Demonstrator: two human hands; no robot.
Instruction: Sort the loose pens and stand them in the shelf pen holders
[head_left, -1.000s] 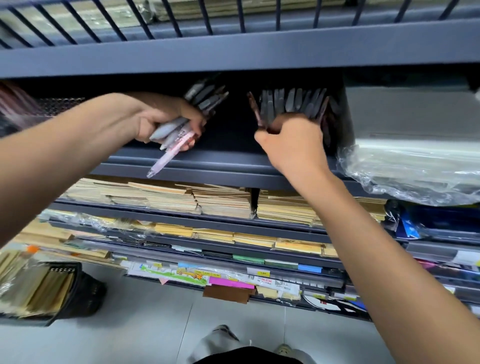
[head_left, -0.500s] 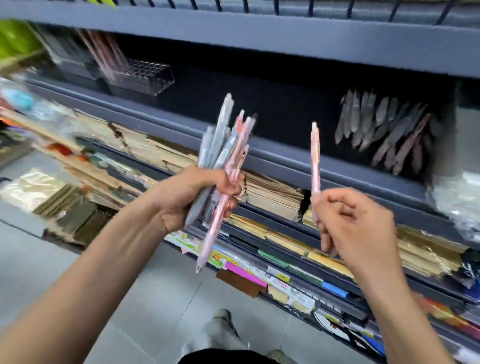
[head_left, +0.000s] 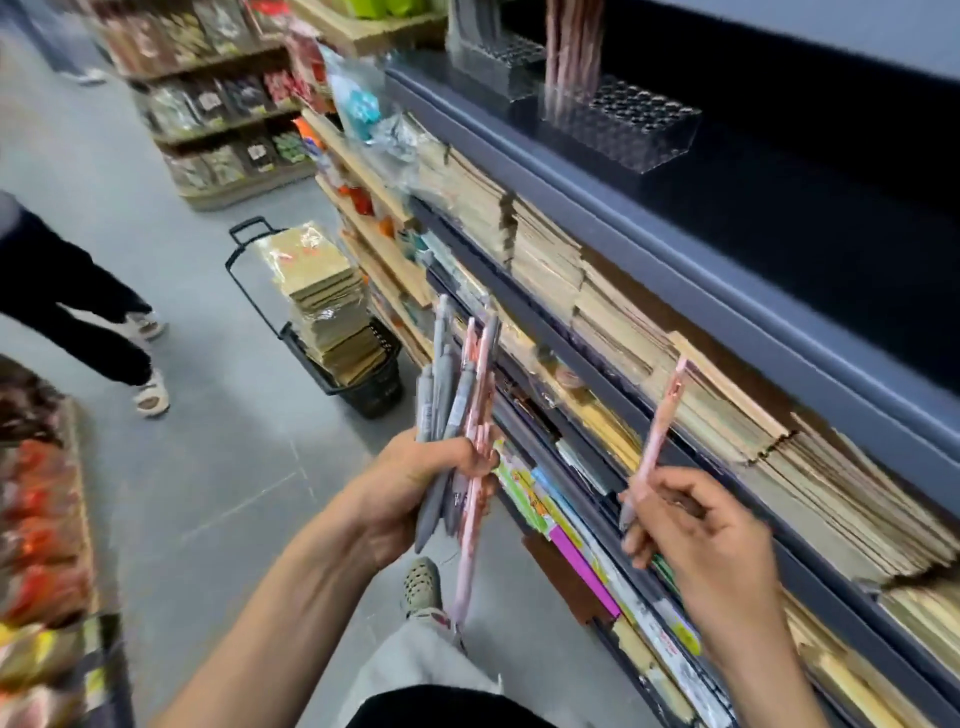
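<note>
Shop aisle (head_left: 218, 467), pink pen (head_left: 655, 436) clip-end up

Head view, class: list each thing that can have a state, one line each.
Left hand: gripping a bundle of grey and pink pens.
Right hand: pinching one pink pen, upright.
Clear pen holder: on the shelf, most holes empty.
Black basket: on the floor, filled.

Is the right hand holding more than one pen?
No, the right hand pinches a single pink pen, while the bundle of pens sits in the left hand.
</note>
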